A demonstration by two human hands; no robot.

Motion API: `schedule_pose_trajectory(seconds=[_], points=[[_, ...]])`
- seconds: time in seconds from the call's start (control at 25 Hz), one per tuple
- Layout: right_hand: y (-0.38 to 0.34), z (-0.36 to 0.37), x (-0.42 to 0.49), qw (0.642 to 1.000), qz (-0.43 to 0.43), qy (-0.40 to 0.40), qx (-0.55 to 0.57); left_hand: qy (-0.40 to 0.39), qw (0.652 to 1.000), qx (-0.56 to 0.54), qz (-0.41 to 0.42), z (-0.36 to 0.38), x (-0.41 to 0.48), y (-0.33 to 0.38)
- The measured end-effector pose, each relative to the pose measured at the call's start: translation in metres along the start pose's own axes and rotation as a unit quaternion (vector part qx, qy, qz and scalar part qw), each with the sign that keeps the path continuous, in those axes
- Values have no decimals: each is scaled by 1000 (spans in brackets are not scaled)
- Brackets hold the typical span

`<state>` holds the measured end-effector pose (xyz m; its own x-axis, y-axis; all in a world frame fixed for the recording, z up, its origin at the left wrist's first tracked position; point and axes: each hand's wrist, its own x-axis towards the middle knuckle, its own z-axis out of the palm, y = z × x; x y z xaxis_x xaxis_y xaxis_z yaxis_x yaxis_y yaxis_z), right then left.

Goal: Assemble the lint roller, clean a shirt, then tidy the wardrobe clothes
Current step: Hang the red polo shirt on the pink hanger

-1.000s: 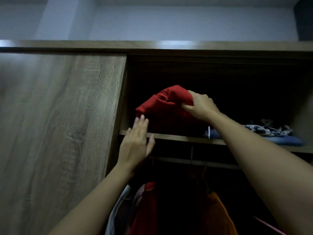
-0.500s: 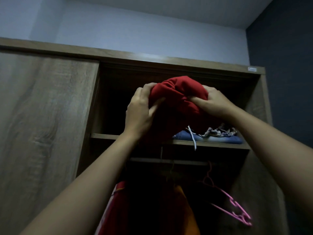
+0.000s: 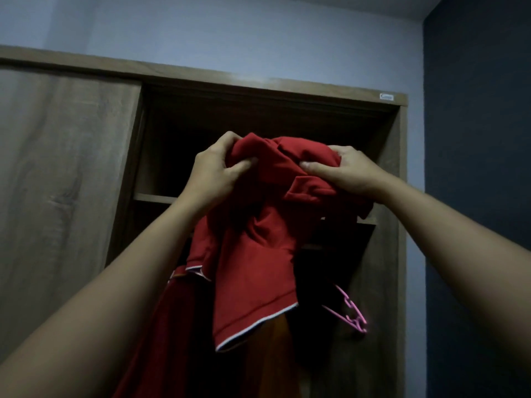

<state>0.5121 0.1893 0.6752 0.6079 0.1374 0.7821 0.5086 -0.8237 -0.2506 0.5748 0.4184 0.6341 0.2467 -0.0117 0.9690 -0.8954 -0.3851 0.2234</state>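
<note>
A red shirt [image 3: 258, 254] with white-trimmed hems hangs unfolded in front of the open wardrobe [image 3: 258, 116]. My left hand [image 3: 218, 170] grips its bunched top on the left. My right hand [image 3: 347, 170] grips the bunched top on the right. Both hands hold it up at the height of the upper shelf [image 3: 152, 198]. The shirt's body and a sleeve dangle down over the hanging space. No lint roller is in view.
A closed wooden sliding door [image 3: 63, 182] fills the left. Red and orange clothes [image 3: 172, 340] hang below the shelf. A pink hanger [image 3: 352, 315] sticks out at the lower right. A dark blue wall [image 3: 477, 196] stands to the right.
The red shirt came off the upper shelf. My left hand joined the right in gripping it, and it has dropped open and now hangs down. The view shifted right.
</note>
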Motion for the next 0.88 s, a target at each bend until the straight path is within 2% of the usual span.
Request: schedule_pose_trajectory(seconds=[0.2,0.4,0.56,0.68,0.88], points=[[21,0,-28,996,35,-78,15,-69,995,30,-64,7,-42,22],[28,-5,-39,999,25,-14,38,-29,994,106,-20,6,-40,41],[40,12,-53,998,4,-7,-66,-107,975,181,-66,21,-51,22],[57,33,-64,992,5,-48,-118,-170,966,170,-91,30,-69,4],[72,49,-74,996,16,-43,-76,-174,970,131,-110,28,-61,18]])
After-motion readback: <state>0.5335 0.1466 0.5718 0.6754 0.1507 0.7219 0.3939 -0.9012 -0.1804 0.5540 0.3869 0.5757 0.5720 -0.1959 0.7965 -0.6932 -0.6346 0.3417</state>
